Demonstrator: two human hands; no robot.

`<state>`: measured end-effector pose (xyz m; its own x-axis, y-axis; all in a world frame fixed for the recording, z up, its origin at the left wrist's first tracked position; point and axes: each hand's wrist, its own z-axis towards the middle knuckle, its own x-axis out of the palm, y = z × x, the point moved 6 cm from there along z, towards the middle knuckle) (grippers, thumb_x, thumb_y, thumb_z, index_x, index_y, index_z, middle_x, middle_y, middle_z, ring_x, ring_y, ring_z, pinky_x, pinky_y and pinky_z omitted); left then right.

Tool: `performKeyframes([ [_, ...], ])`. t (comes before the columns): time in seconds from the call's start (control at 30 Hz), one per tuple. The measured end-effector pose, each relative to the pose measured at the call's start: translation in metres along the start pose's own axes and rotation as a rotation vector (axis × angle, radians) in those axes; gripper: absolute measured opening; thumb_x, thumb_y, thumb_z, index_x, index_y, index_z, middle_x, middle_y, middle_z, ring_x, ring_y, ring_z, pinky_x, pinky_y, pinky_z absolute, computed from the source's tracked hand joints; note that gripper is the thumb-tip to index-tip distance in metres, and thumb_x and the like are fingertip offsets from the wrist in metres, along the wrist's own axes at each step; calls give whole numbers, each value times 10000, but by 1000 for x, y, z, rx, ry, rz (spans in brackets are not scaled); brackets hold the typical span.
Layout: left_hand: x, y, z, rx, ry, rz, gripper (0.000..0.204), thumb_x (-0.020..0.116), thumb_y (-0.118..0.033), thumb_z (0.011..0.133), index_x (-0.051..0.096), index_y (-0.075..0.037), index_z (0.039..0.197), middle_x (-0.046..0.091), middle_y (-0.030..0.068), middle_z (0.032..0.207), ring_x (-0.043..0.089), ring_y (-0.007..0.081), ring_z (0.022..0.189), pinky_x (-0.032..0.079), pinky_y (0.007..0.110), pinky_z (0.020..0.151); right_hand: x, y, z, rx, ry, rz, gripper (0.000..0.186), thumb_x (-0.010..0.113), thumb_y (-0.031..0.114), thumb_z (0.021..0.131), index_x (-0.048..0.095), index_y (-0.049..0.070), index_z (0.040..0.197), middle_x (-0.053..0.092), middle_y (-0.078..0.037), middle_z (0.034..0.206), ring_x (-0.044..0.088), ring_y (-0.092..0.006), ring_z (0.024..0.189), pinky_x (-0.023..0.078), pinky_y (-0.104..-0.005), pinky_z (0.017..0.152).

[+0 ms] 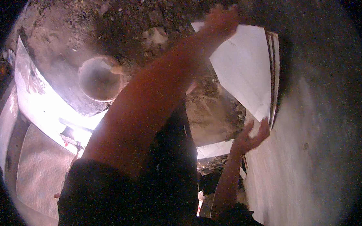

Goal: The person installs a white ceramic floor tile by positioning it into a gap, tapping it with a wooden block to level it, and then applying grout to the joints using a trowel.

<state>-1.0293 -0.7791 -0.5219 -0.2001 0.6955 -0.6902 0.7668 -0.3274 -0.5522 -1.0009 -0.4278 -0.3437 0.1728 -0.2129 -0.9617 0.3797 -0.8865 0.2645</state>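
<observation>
A stack of large flat white tiles (249, 59) leans on edge against the grey wall at the right, their darker edges showing along one side. My left arm stretches across the middle, and my left hand (221, 22) is curled over the far edge of the front tile. That hand is slightly blurred, and its fingertips are partly hidden. By the stack's near corner is my right hand (250, 138), its thumb and fingers apart. Its fingertips meet the corner of the tile without closing round it.
A round bucket (101, 79) stands on dusty ground to the left, partly behind my left arm. Beyond lies dark soil with rubble (155, 35). A brightly lit white panel (39, 91) and a wavy-patterned panel (40, 175) lie at the left. The grey wall (305, 160) rises close on the right.
</observation>
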Motion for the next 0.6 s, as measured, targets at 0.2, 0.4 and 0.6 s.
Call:
performKeyframes([
  [0.2,-65,107,-191,-224,-10,-230,515,588,-213,968,471,-76,1451,493,216,1452,545,364,1239,466,451,1016,24,47,29,-22,-102,-298,665,733,274,898,475,39,1464,519,-214,1389,443,-409,1328,373,-521,1106],
  [0.4,-191,238,-477,-655,-68,-577,555,553,-136,1018,367,28,1515,459,238,1511,422,316,1420,368,415,1144,13,24,46,-245,-132,-427,667,701,314,916,455,107,1500,463,-180,1445,456,-372,1299,326,-553,1098],
  [0.6,-211,319,-740,-886,-145,-172,440,542,-141,1030,463,85,1400,529,202,1416,509,295,1311,399,377,1105,21,47,50,-221,51,-520,763,712,348,902,386,39,1518,444,-194,1471,437,-390,1337,311,-566,1114],
])
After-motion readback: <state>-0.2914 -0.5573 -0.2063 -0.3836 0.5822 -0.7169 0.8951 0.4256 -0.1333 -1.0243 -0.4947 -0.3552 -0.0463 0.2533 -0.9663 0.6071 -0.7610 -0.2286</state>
